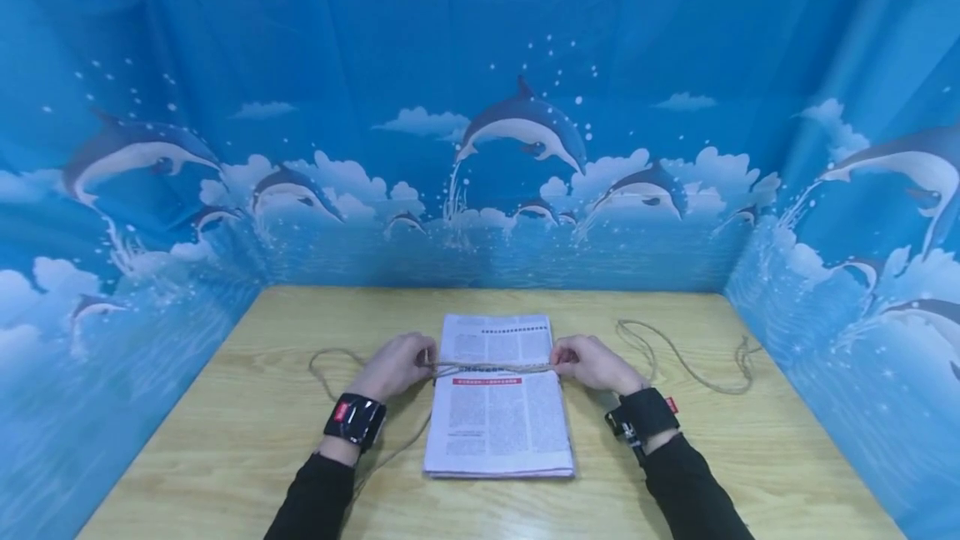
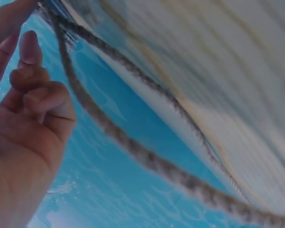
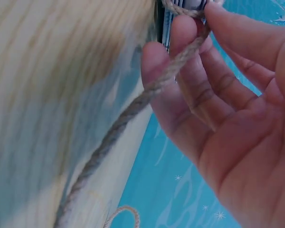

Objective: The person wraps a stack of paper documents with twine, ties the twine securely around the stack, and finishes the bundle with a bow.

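A stack of newspapers (image 1: 501, 427) lies on the table, with a twisted twine rope (image 1: 491, 366) running across its upper half in more than one strand. At the stack's left edge my left hand (image 1: 393, 367) pinches the rope. My right hand (image 1: 594, 362) holds it at the right edge, thumb and fingertips meeting on the rope (image 3: 126, 116) in the right wrist view. Two lengths of rope (image 2: 133, 147) trail from the fingertips of the left hand (image 2: 28, 128) in the left wrist view, where the pinch itself is partly cut off by the frame.
Loose rope (image 1: 701, 377) curls over the table (image 1: 300, 457) to the right, and another loose loop (image 1: 318, 369) lies to the left. A blue curtain (image 1: 480, 257) printed with dolphins stands behind the table and along both sides.
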Demonstrator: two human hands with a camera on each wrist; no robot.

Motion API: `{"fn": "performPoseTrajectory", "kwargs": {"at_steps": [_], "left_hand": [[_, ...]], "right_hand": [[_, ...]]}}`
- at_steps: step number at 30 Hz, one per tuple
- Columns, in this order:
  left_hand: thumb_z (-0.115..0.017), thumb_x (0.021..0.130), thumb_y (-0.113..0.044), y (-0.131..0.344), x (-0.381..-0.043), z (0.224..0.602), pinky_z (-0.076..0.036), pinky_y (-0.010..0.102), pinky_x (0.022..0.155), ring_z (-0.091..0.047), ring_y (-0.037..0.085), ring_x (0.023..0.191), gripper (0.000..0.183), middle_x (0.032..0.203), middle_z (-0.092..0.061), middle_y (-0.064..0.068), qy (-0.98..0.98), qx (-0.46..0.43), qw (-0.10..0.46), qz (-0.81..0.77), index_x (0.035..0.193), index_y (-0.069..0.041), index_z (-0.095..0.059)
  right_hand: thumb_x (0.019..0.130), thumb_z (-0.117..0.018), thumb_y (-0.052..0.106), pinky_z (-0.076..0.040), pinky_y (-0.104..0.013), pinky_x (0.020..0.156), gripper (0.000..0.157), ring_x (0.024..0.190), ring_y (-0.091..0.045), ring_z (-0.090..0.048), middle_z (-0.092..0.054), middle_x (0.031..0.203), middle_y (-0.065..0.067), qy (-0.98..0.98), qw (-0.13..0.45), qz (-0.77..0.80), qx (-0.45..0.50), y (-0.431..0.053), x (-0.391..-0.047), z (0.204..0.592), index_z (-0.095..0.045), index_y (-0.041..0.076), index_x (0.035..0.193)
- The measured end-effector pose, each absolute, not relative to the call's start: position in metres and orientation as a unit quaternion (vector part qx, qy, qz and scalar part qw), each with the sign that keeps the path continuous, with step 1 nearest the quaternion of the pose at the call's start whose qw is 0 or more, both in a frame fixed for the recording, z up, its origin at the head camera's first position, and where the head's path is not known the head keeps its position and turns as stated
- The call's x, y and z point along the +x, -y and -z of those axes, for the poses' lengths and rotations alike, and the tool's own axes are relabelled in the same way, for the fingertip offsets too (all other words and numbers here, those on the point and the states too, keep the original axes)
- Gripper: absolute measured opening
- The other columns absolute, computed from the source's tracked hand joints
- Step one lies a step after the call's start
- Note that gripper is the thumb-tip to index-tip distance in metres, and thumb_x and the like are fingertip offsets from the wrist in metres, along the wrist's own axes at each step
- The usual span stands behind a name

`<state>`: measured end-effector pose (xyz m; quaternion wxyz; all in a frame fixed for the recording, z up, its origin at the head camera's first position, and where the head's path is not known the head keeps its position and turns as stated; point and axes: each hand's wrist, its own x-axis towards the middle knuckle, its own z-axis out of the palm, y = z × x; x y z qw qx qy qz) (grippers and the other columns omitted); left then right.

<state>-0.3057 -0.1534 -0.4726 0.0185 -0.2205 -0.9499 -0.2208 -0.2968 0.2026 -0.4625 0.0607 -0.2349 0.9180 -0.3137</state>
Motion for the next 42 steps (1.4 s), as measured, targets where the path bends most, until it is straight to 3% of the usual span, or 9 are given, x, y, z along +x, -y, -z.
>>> {"fn": "performPoseTrajectory", "kwargs": {"at_steps": [7, 15, 21, 27, 32, 37, 42], "left_hand": [[-0.08, 0.077, -0.011, 0.152, -0.308, 0.471, -0.045, 0.027, 0.065, -0.052, 0.008, 0.071, 0.022, 0.08, -0.06, -0.008, 0.95, -0.229, 0.013, 0.214, 0.096, -0.022, -0.075], [-0.079, 0.075, -0.007, 0.153, -0.305, 0.469, -0.046, 0.029, 0.065, -0.052, 0.01, 0.07, 0.017, 0.074, -0.058, -0.008, 0.949, -0.235, 0.018, 0.209, 0.079, -0.02, -0.069], [-0.076, 0.076, -0.006, 0.151, -0.301, 0.47, -0.051, 0.031, 0.071, -0.059, 0.009, 0.073, 0.016, 0.081, -0.07, -0.006, 0.952, -0.223, -0.027, 0.209, 0.086, -0.018, -0.078], [-0.077, 0.081, -0.013, 0.159, -0.303, 0.471, -0.048, 0.031, 0.067, -0.055, 0.01, 0.07, 0.002, 0.079, -0.066, -0.004, 0.951, -0.214, -0.019, 0.223, 0.082, -0.015, -0.076], [-0.071, 0.088, -0.015, 0.188, -0.307, 0.461, -0.049, 0.032, 0.067, -0.058, 0.013, 0.073, 0.005, 0.083, -0.066, -0.001, 0.954, -0.144, 0.019, 0.261, 0.089, -0.011, -0.072], [-0.056, 0.097, -0.014, 0.232, -0.309, 0.449, -0.049, 0.029, 0.056, -0.063, 0.018, 0.065, 0.018, 0.083, -0.07, 0.012, 0.921, -0.013, 0.055, 0.385, 0.106, -0.002, -0.065], [-0.044, 0.103, -0.016, 0.274, -0.306, 0.445, -0.051, 0.028, 0.048, -0.062, 0.014, 0.051, 0.031, 0.069, -0.069, 0.004, 0.802, 0.153, 0.123, 0.564, 0.13, -0.002, -0.053]], "right_hand": [[0.09, -0.067, 0.004, -0.047, -0.024, 0.066, 0.008, 0.073, -0.011, -0.057, -0.064, 0.079, -0.002, -0.916, 0.05, 0.311, -0.249, -0.203, -0.299, 0.463, -0.065, 0.01, 0.086], [0.09, -0.066, 0.003, -0.047, -0.024, 0.066, 0.009, 0.073, -0.011, -0.056, -0.063, 0.079, -0.001, -0.917, 0.054, 0.31, -0.246, -0.203, -0.298, 0.466, -0.063, 0.011, 0.087], [0.09, -0.066, 0.003, -0.046, -0.024, 0.065, 0.009, 0.072, -0.009, -0.055, -0.061, 0.078, 0.0, -0.919, 0.057, 0.306, -0.24, -0.203, -0.298, 0.467, -0.063, 0.011, 0.088], [0.09, -0.067, 0.005, -0.047, -0.025, 0.066, 0.007, 0.073, -0.01, -0.056, -0.063, 0.079, 0.001, -0.919, 0.063, 0.31, -0.234, -0.204, -0.298, 0.467, -0.065, 0.012, 0.088], [0.091, -0.066, 0.009, -0.047, -0.026, 0.066, 0.004, 0.072, -0.012, -0.057, -0.065, 0.079, -0.001, -0.921, 0.057, 0.318, -0.219, -0.207, -0.3, 0.466, -0.068, 0.011, 0.088], [0.092, -0.064, 0.011, -0.047, -0.026, 0.065, 0.007, 0.072, -0.013, -0.058, -0.066, 0.079, -0.001, -0.92, 0.054, 0.326, -0.21, -0.21, -0.302, 0.465, -0.072, 0.012, 0.09], [0.092, -0.065, 0.012, -0.047, -0.025, 0.065, 0.009, 0.072, -0.013, -0.059, -0.068, 0.08, -0.002, -0.92, 0.053, 0.33, -0.207, -0.211, -0.302, 0.465, -0.074, 0.012, 0.091]]}}
